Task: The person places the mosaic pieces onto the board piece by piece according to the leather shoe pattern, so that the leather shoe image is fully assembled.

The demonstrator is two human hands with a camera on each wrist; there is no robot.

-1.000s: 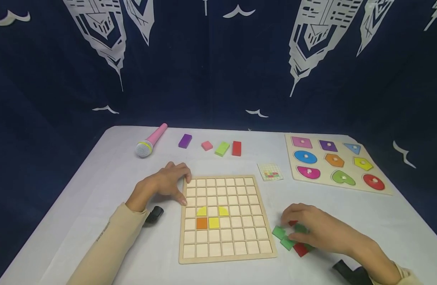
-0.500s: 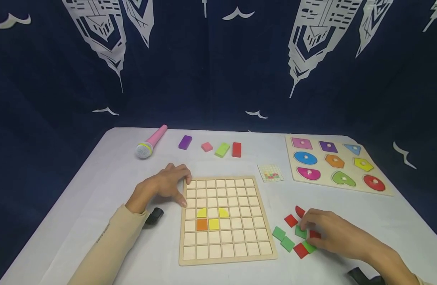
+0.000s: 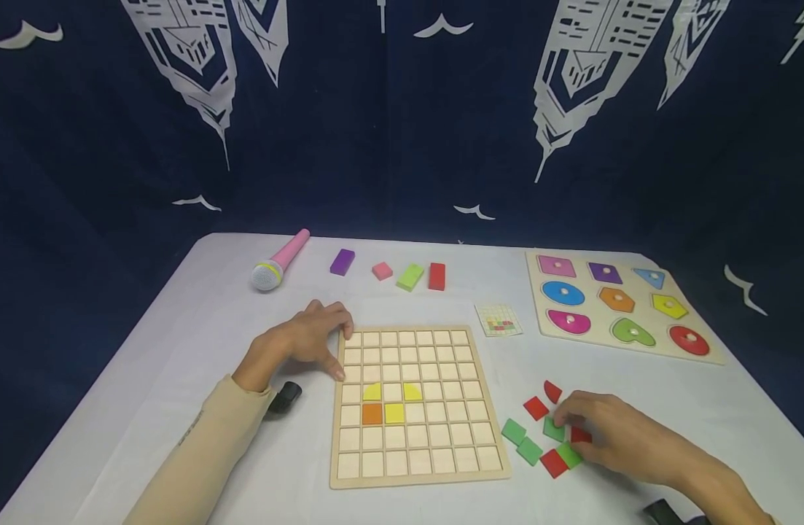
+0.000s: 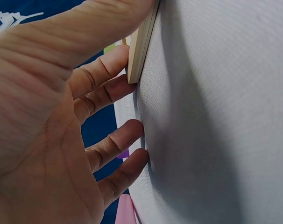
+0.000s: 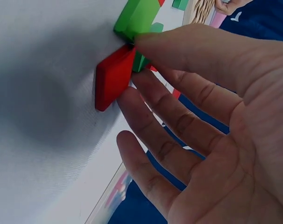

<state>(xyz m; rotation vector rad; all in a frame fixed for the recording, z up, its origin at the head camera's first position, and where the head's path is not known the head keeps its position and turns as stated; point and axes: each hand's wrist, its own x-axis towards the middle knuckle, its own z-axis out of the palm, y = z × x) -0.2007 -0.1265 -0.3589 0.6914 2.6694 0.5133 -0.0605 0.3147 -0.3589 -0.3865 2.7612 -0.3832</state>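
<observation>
A wooden grid board (image 3: 418, 485) lies on the table with one orange and several yellow pieces set in its cells. At its far left corner my left hand (image 3: 310, 335) holds the edge, thumb along the side and fingers around the far edge. My right hand (image 3: 614, 434) is low over loose tiles to the right of the board, fingers spread and thumb tip right at a lime-green tile (image 5: 137, 18) and a red tile (image 5: 114, 77). Around it lie a green tile (image 3: 529, 450), another red tile (image 3: 536, 407) and a red quarter-round piece (image 3: 552, 391).
Behind the board lie a pink microphone (image 3: 280, 260), a purple block (image 3: 342, 262), a pink block (image 3: 382, 270), a light green block (image 3: 410, 277) and a red block (image 3: 437, 276). A small pattern card (image 3: 498, 320) sits near the board. A shape puzzle (image 3: 644, 346) occupies the back right.
My right hand has drawn back to the right and nearer, uncovering red and green tiles, then has stayed nearly still. My left hand keeps its place at the board's corner.
</observation>
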